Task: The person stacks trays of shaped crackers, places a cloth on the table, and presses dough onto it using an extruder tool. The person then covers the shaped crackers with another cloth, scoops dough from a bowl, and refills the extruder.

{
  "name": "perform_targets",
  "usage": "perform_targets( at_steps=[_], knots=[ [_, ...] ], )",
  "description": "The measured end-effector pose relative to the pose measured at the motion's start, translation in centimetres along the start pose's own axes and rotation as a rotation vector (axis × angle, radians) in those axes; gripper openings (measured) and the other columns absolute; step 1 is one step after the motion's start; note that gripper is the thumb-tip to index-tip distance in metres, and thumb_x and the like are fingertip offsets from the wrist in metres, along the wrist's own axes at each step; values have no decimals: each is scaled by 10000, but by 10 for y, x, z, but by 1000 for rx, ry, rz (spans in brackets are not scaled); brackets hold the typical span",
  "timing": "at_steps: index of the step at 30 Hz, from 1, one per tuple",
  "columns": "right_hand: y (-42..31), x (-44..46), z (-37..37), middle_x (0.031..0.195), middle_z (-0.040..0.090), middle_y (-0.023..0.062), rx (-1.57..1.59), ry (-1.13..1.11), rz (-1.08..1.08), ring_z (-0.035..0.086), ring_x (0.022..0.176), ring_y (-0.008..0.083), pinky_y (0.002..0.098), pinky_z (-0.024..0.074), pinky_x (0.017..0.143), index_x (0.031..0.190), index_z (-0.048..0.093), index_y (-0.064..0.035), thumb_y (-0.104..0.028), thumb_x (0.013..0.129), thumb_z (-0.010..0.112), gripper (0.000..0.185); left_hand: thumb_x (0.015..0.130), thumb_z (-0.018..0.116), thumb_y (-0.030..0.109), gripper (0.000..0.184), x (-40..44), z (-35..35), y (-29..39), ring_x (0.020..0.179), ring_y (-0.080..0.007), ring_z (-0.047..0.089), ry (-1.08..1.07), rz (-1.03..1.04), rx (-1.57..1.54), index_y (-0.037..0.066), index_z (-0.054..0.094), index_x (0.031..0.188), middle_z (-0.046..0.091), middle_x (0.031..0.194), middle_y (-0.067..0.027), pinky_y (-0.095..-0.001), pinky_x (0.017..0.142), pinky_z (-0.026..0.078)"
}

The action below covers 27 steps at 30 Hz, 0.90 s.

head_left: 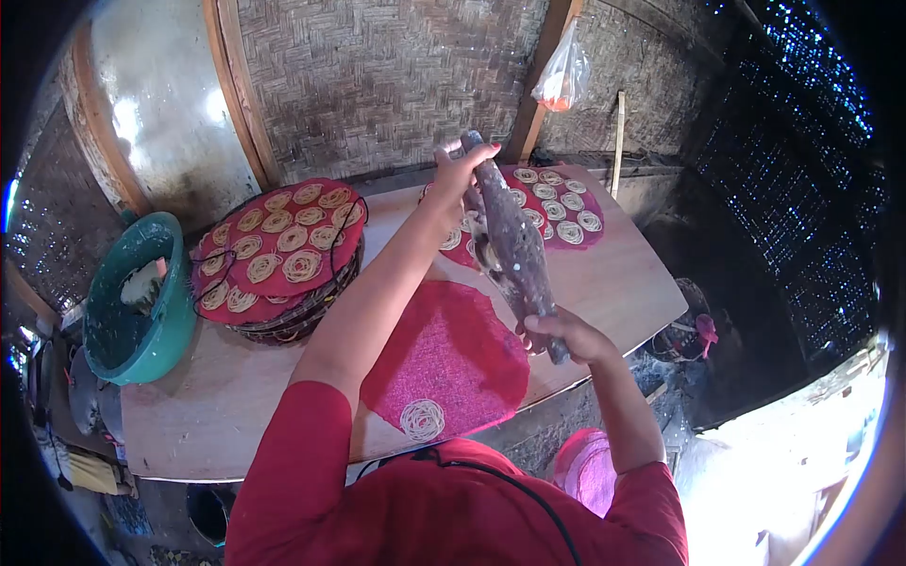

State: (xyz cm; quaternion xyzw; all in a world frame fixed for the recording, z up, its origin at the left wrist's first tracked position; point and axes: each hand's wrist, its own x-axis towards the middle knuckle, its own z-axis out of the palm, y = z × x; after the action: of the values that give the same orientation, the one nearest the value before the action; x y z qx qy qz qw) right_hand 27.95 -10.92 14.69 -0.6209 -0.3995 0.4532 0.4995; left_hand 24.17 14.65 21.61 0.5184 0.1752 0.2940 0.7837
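A long, worn, grey-brown wooden hand press slants over the table, held up in both hands. My left hand is closed around its far end. Around the near end my right hand is wrapped, with the tip of the press sticking out below. Beneath lies a round pink-red mesh cloth. One coil of thin pale noodle strands rests on its near edge. Behind the press, more red cloths carry several similar coils. The underside of the press is hidden.
At the left of the wooden table, a stacked woven basket is topped by a red cloth with several coils. A green basin stands beside it. A plastic bag hangs on the post; a pink bucket stands below the near edge.
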Motion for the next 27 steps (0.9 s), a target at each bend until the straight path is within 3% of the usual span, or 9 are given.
perform_targets(
  at_steps=[1, 2, 5, 11, 15, 18, 20, 21, 27],
  knots=[
    [8, 9, -11, 845, 606, 69, 94, -112, 123, 582, 690, 134, 274, 474, 619, 1118, 531, 6, -440, 809, 603, 547, 631, 779, 388, 1070, 17, -9, -10, 905, -215, 491, -28, -117, -8, 78, 78, 1378, 440, 1045, -154, -480, 731, 451],
    [12, 15, -12, 845, 606, 69, 95, -112, 127, 582, 690, 134, 274, 474, 619, 1118, 531, 6, -440, 809, 603, 547, 631, 779, 388, 1070, 42, -22, -34, 905, -215, 491, -26, -120, -9, 78, 78, 1378, 440, 1045, -154, -480, 731, 451],
    [23, 35, -19, 834, 632, 123, 240, -151, 284, 633, 653, 204, 293, 491, 570, 1027, 547, -23, -487, 839, 548, 501, 586, 788, 419, 896, 73, -45, -76, 842, -184, 438, 66, -227, 60, 55, 264, 1215, 443, 988, -137, -469, 662, 419],
    [35, 56, -21, 782, 639, 96, 189, -102, 410, 631, 659, 164, 284, 511, 578, 1045, 592, -13, -520, 838, 521, 552, 643, 765, 376, 547, 136, -106, -185, 548, -142, 439, 80, -397, -101, 106, 456, 1005, 509, 771, -26, -338, 494, 384],
    [37, 71, -30, 747, 591, 84, 55, -127, 367, 608, 606, 177, 308, 508, 536, 924, 578, -26, -531, 827, 542, 515, 653, 765, 357, 472, 99, -87, -130, 432, -151, 416, -14, -315, -116, 121, 499, 962, 542, 706, 6, -332, 448, 384],
    [32, 74, -22, 715, 586, 70, 108, -85, 275, 595, 589, 167, 283, 482, 502, 897, 586, -17, -525, 833, 534, 514, 652, 770, 347, 460, 96, -75, -105, 562, -165, 494, 93, -213, -92, 110, 525, 961, 582, 800, -44, -366, 527, 434],
    [20, 69, -14, 709, 590, 73, 110, -75, 269, 593, 584, 167, 278, 480, 498, 894, 588, -13, -520, 834, 538, 513, 670, 761, 325, 357, 108, -77, -103, 707, -190, 525, 354, -219, 37, 107, 571, 879, 575, 809, -62, -428, 616, 456],
    [14, 66, -11, 703, 593, 76, 111, -64, 261, 592, 579, 168, 273, 479, 494, 891, 590, -9, -514, 834, 542, 511, 729, 735, 279, 294, 106, -79, -97, 404, -92, 376, 268, -206, -9, 145, 475, 760, 421, 543, 34, -264, 358, 355],
    [-9, 38, -13, 648, 591, 76, 79, -32, 295, 588, 533, 162, 265, 480, 485, 855, 605, -10, -494, 829, 563, 487, 765, 698, 260, 241, 40, -45, -59, 429, -96, 384, 196, -283, -183, 166, 478, 784, 413, 556, 34, -264, 375, 351]
  ],
)
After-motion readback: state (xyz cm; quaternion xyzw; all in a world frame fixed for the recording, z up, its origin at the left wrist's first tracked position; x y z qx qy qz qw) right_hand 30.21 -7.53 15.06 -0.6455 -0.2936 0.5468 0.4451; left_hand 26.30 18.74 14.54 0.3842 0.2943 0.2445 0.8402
